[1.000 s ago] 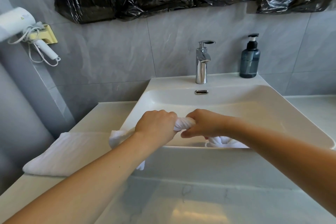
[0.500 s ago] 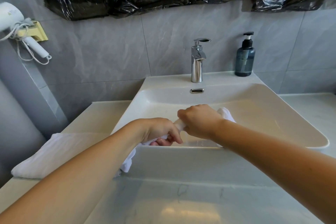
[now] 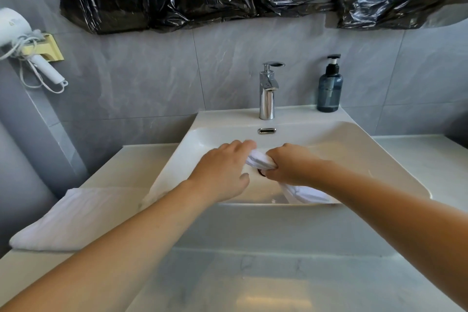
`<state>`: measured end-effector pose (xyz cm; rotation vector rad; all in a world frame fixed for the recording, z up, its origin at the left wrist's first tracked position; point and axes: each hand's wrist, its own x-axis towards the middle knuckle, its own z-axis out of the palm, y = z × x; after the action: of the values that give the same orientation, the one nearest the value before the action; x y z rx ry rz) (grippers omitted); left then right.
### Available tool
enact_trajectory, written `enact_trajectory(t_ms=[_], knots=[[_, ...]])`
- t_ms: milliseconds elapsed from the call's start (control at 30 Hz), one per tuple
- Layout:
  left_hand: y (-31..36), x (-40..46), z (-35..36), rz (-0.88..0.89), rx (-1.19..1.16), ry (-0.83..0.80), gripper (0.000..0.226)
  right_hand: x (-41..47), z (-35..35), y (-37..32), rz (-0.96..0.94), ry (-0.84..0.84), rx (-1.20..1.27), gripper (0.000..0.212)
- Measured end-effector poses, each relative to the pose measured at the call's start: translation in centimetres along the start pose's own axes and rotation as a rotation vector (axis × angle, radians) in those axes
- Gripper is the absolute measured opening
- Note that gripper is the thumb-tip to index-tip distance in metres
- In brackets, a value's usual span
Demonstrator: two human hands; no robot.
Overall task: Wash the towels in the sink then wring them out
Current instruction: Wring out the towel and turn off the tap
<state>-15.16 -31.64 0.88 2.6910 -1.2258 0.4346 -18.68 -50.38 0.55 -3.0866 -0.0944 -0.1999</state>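
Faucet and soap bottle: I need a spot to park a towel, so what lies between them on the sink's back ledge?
Nothing: in the head view the ledge between faucet and soap bottle is bare.

You cannot see most of the wet towel (image 3: 260, 161): its middle is buried in the right hand (image 3: 291, 167); whether the left hand (image 3: 222, 172) grips it is hidden behind that hand's back; the drain (image 3: 261, 172) shows only as a dark sliver between your hands; the hair dryer (image 3: 15, 33) is cut by the left edge; the soap bottle (image 3: 330, 88) label is too small to read.
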Motion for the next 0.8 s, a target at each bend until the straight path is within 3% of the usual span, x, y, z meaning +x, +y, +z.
enact_trajectory(t_ms=[167,400,500,600,700,800], knots=[[2.3,0.7,-0.3,0.002,0.122,0.028,0.013,-2.0,-1.9,1.3,0.043,-0.178,-0.203,0.052],[2.7,0.4,0.2,-0.087,0.306,0.071,0.018,-4.4,-2.8,3.3,0.225,-0.485,-0.164,0.075],[2.9,0.5,0.6,-0.165,0.24,0.078,0.016,-4.5,-2.8,3.5,0.2,-0.53,-0.082,0.067],[2.8,0.5,1.0,-0.24,0.16,0.083,0.011,-4.8,-3.0,4.8,0.183,-0.465,0.034,0.045],[2.7,0.5,1.1,-0.289,0.117,0.068,0.01,-4.5,-2.9,6.0,0.154,-0.374,-0.061,0.013],[2.5,0.4,1.3,-0.331,0.07,0.066,0.009,-4.4,-3.3,5.8,0.138,-0.283,-0.116,0.009]])
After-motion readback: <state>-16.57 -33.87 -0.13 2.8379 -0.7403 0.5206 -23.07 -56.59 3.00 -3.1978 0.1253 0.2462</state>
